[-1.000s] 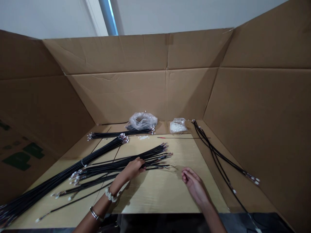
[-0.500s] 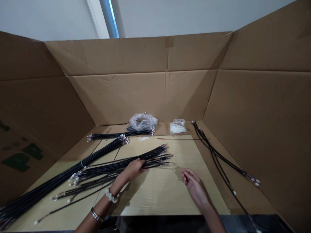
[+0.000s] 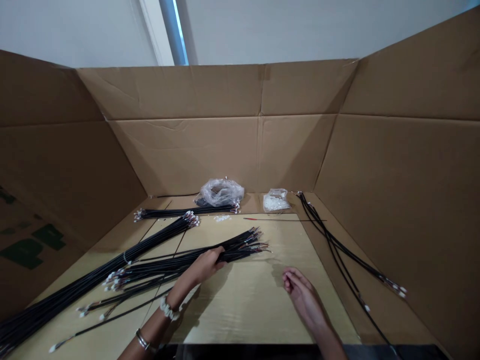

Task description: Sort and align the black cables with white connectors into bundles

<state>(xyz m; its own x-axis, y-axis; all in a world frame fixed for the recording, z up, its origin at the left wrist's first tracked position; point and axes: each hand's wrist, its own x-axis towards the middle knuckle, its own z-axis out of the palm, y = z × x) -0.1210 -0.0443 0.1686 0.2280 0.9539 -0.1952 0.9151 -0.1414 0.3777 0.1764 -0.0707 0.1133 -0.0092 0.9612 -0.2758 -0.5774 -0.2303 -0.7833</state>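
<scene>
My left hand (image 3: 207, 265) lies over a loose bundle of black cables (image 3: 242, 244), its fingers curled round some of them near their right end. Bare, coloured wire ends fan out beyond the hand, while white connectors (image 3: 116, 278) cap the left ends. To the right, apart from the bundle, my right hand (image 3: 300, 292) is raised with thumb and fingertips pinched together. Whatever may be between those fingertips is too small to make out. One cable (image 3: 120, 314) lies separately below the bundle, running down to the left.
A larger tied bundle (image 3: 150, 240) stretches along the left. Behind are another cable bundle (image 3: 187, 210), a clear plastic bag (image 3: 221, 192), a bag of white parts (image 3: 276, 201) and loose white pieces (image 3: 222, 218). More cables (image 3: 337, 242) lie right. Cardboard walls (image 3: 210, 150) surround the surface.
The wire ends by my left hand have drawn closer together in the bundle. Both hands keep nearly the same places; the view has tilted slightly.
</scene>
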